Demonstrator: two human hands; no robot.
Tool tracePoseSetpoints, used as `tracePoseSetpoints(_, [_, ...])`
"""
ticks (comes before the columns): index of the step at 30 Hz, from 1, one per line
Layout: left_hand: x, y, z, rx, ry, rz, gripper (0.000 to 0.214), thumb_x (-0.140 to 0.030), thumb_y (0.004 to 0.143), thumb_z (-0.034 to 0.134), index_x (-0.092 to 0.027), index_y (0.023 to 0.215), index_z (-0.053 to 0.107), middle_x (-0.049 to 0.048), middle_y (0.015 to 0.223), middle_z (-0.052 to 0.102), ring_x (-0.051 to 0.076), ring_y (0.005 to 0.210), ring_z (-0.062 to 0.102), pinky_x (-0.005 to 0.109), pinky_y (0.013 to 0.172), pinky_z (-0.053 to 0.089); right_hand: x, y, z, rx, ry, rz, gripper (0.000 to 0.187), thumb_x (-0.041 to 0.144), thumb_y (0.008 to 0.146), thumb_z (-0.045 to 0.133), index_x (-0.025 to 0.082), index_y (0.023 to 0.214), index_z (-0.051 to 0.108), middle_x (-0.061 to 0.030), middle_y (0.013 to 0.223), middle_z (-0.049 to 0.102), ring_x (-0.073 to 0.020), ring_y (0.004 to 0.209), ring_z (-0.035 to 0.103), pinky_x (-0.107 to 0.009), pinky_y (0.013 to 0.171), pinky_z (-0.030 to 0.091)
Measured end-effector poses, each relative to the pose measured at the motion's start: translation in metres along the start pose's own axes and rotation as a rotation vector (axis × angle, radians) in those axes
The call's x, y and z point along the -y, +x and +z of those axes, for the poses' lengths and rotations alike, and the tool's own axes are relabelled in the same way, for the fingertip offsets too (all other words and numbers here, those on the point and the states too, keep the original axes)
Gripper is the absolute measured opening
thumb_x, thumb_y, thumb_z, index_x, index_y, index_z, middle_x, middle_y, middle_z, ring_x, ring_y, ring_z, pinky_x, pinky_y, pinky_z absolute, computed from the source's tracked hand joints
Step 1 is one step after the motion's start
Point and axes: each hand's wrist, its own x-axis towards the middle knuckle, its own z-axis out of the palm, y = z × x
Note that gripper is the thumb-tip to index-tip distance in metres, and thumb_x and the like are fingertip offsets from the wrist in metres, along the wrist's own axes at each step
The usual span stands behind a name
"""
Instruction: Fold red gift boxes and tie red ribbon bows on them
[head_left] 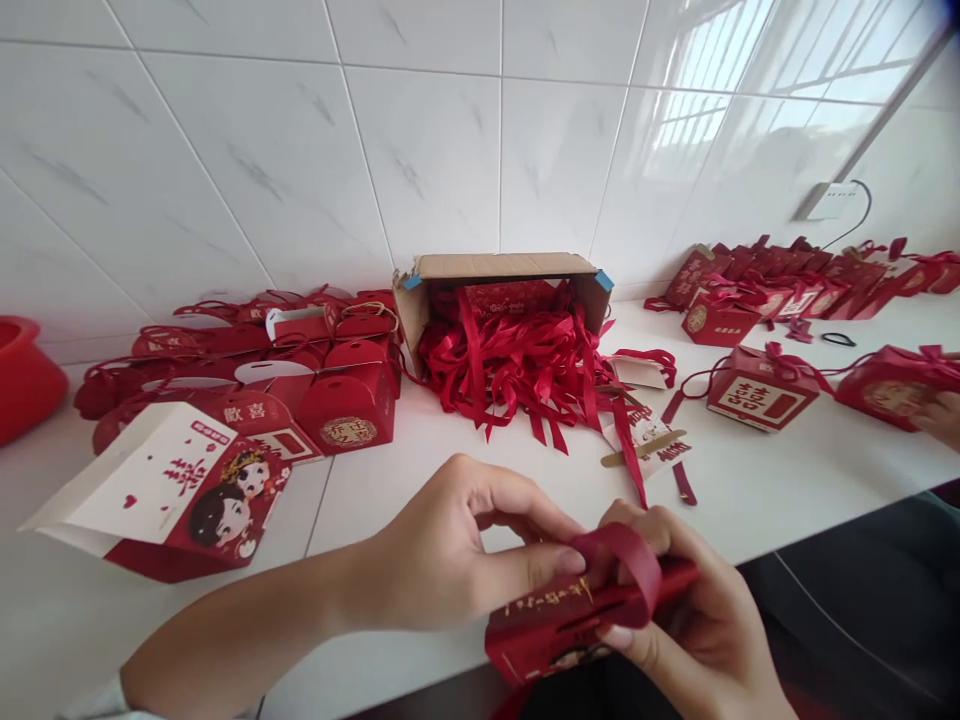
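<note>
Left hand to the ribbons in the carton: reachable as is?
Likely yes: the carton opens toward the person, the ribbons spill from its front, and nothing seems to stand between. The left hand is at the box in the right hand, though, so it would have to leave that first.

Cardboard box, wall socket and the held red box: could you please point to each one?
Cardboard box [501, 266], head view: its top panel.
Wall socket [829, 201], head view: its front cover.
Held red box [553, 609], head view: its gold-lettered face.
</note>
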Motion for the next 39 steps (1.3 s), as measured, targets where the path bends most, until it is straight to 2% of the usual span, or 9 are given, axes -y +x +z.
tracePoseSetpoints(7, [0.001,-0.002,0.004,0.023,-0.062,0.028,0.011,-0.016,0.08,0.069,-0.012,0.088,0.076,0.0094,0.083,0.076,0.017,0.073,0.07,0.025,0.065,0.056,-0.007,-0.001,-0.001,0.016,-0.052,-0.039,0.014,0.023,0.086,0.063,0.022,0.084,0.049,0.0014,0.077,0.049,-0.0118,0.068,0.046,-0.022,0.058,0.043])
tracePoseSetpoints(12, [-0.001,-0.003,0.004,-0.017,0.06,0.233,0.015,-0.01,0.078,0.069,-0.012,0.09,0.077,0.0096,0.083,0.071,0.015,0.071,0.067,0.024,0.065,0.056,-0.008,0.003,-0.002,-0.02,-0.127,-0.126,0.016,0.017,0.085,0.062,0.022,0.086,0.047,0.0,0.079,0.053,-0.0128,0.069,0.051,-0.024,0.059,0.044])
tracePoseSetpoints(16, [-0.005,-0.005,0.004,0.027,0.114,0.363,0.021,-0.003,0.076,0.066,-0.012,0.093,0.076,0.0087,0.081,0.07,0.013,0.071,0.066,0.021,0.066,0.055,-0.008,0.006,-0.003,-0.005,-0.218,-0.297,0.016,0.014,0.083,0.062,0.021,0.09,0.049,-0.004,0.085,0.059,-0.0163,0.074,0.056,-0.03,0.064,0.049])
tracePoseSetpoints(22, [-0.005,-0.005,0.005,0.057,0.171,0.389,0.023,-0.003,0.077,0.062,-0.013,0.093,0.076,0.0107,0.094,0.064,0.014,0.077,0.066,0.024,0.07,0.057,-0.012,0.007,-0.011,-0.057,-0.473,-0.59,0.015,0.009,0.083,0.061,0.018,0.092,0.054,-0.0083,0.088,0.063,-0.0195,0.076,0.06,-0.037,0.065,0.051])
tracePoseSetpoints(25, [-0.004,-0.005,0.004,0.104,0.176,0.418,0.027,-0.002,0.076,0.062,-0.014,0.098,0.075,0.0114,0.097,0.064,0.017,0.081,0.067,0.028,0.075,0.058,-0.011,0.007,-0.013,-0.084,-0.525,-0.695,0.018,0.004,0.081,0.06,0.016,0.093,0.056,-0.0083,0.087,0.065,-0.0199,0.077,0.061,-0.039,0.064,0.052])
tracePoseSetpoints(30, [-0.002,-0.001,0.003,0.129,0.219,0.47,0.024,-0.002,0.077,0.066,-0.014,0.096,0.074,0.0114,0.096,0.067,0.019,0.09,0.065,0.032,0.083,0.056,-0.004,0.006,-0.011,-0.138,-0.553,-0.733,0.023,-0.005,0.078,0.059,0.013,0.092,0.057,-0.0083,0.089,0.071,-0.0202,0.079,0.065,-0.042,0.069,0.052])
tracePoseSetpoints(36, [0.004,0.004,0.004,0.126,0.332,0.751,0.027,0.004,0.081,0.059,-0.011,0.101,0.07,0.0113,0.086,0.073,0.017,0.088,0.067,0.032,0.091,0.054,-0.008,0.005,-0.008,-0.203,-0.565,-0.775,0.013,0.005,0.083,0.061,0.016,0.088,0.059,-0.0043,0.08,0.072,-0.0178,0.07,0.065,-0.039,0.067,0.051])
tracePoseSetpoints(39, [0.005,0.005,0.005,0.092,0.348,0.707,0.033,-0.003,0.082,0.063,-0.013,0.114,0.063,0.0096,0.088,0.073,0.018,0.087,0.066,0.033,0.089,0.056,-0.011,0.003,-0.01,-0.216,-0.586,-0.774,0.011,0.015,0.084,0.065,0.022,0.089,0.059,-0.0012,0.077,0.072,-0.018,0.067,0.064,-0.04,0.069,0.05])
